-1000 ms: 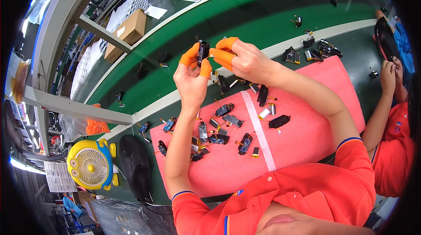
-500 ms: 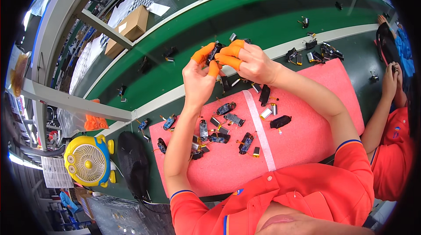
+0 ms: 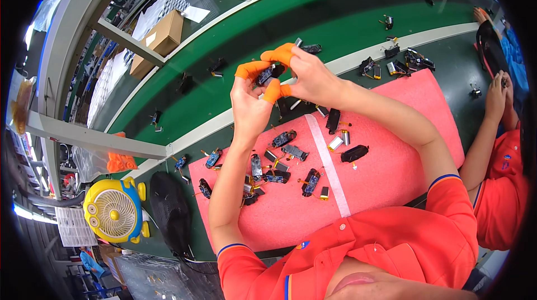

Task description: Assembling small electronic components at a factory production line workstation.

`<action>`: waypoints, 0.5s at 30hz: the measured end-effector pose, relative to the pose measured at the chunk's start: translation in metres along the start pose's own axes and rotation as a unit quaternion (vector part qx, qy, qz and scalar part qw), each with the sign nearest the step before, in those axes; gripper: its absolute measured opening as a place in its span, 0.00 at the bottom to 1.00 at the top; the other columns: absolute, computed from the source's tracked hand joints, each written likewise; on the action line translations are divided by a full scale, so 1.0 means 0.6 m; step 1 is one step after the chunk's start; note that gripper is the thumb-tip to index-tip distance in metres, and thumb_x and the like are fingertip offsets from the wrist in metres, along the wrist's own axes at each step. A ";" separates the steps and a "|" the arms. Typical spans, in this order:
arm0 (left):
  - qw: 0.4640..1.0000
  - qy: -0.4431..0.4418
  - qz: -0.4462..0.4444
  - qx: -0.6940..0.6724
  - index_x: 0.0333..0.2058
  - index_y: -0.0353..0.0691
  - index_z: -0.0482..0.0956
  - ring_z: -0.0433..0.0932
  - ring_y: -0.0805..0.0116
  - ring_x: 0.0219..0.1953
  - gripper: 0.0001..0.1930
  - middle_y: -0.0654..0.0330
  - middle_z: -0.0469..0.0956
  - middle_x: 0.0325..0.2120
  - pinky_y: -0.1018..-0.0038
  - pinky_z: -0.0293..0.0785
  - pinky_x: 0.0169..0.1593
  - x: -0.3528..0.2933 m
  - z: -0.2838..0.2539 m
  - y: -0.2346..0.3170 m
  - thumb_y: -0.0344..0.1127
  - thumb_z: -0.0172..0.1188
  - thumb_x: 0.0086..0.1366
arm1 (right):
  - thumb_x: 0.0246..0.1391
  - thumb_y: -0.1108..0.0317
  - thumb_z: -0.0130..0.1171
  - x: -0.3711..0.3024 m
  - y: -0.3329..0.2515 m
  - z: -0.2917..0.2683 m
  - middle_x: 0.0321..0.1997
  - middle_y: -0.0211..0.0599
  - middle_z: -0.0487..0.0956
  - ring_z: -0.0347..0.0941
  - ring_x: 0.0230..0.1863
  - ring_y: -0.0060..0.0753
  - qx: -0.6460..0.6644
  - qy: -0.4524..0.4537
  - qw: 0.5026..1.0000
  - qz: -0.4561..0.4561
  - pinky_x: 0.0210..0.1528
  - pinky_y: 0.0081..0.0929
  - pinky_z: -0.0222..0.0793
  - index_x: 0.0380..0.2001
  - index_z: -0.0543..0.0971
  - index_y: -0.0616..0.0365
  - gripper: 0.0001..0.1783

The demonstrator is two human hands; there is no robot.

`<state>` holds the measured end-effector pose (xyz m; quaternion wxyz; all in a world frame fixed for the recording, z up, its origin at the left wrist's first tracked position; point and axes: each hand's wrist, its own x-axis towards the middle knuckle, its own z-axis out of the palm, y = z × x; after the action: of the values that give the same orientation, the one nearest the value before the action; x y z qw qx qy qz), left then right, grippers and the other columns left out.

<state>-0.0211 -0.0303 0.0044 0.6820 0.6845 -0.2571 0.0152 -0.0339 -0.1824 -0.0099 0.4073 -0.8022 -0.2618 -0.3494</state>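
Above the far edge of the pink foam mat [image 3: 386, 171], both hands pinch one small black electronic assembly [image 3: 268, 75]. My left hand [image 3: 250, 98] grips it from the left with orange finger cots on the thumb and finger. From the right, my right hand [image 3: 313, 79] closes on it, also in orange finger cots. Their thumbs meet below the part, and the fingers partly hide it. Below the hands, several black assemblies with blue circuit boards [image 3: 311, 181] lie on the mat. Among them are small silver battery cells [image 3: 335, 143] and a black housing [image 3: 354, 153].
More assemblies [image 3: 369, 68] lie beyond the mat, some on the green belt [image 3: 196, 98]. A yellow fan [image 3: 114, 214] and a black mesh object [image 3: 169, 210] stand left. Grey frame bars [image 3: 100, 136] cross the left side. At right, a co-worker's hands [image 3: 498, 96] hold a small part.
My right hand's fingers have shifted around the assembly, its thumb now down beside my left thumb. The assembly has tilted and moved slightly left and down. The whole view has shifted slightly.
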 end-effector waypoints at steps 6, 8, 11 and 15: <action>0.998 0.006 0.048 0.032 0.44 0.32 0.64 0.73 0.72 0.39 0.17 0.55 0.71 0.40 0.78 0.73 0.39 -0.006 0.007 -0.001 0.20 0.55 0.56 | 0.35 0.78 0.62 -0.023 0.010 0.024 0.42 0.47 0.74 0.70 0.44 0.46 -0.062 0.021 0.996 -0.063 0.43 0.30 0.71 0.44 0.72 0.65 0.26; 0.999 0.024 -0.003 0.035 0.45 0.34 0.63 0.74 0.70 0.40 0.18 0.55 0.71 0.40 0.77 0.73 0.39 -0.010 0.012 0.010 0.20 0.55 0.56 | 0.36 0.78 0.63 -0.020 0.003 0.027 0.42 0.46 0.74 0.72 0.43 0.43 -0.008 0.026 0.999 -0.022 0.44 0.30 0.72 0.43 0.72 0.66 0.25; 1.000 -0.001 -0.029 -0.008 0.47 0.35 0.62 0.74 0.69 0.41 0.20 0.54 0.72 0.40 0.76 0.73 0.40 -0.006 0.002 0.022 0.20 0.55 0.56 | 0.37 0.78 0.64 -0.006 0.003 0.012 0.42 0.45 0.75 0.73 0.41 0.39 0.079 0.027 0.996 0.036 0.43 0.30 0.73 0.41 0.73 0.66 0.22; 0.997 -0.076 0.008 -0.020 0.51 0.37 0.60 0.75 0.66 0.42 0.24 0.52 0.72 0.39 0.74 0.74 0.42 0.004 -0.022 0.028 0.20 0.56 0.56 | 0.39 0.78 0.64 0.016 0.005 -0.015 0.40 0.43 0.76 0.75 0.38 0.31 0.206 0.015 0.973 0.105 0.43 0.29 0.74 0.38 0.74 0.67 0.19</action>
<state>-0.0211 -0.0173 0.0218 0.6738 0.6680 -0.3137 -0.0362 -0.0289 -0.1900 -0.0002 0.6018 -0.7190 -0.2363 -0.2551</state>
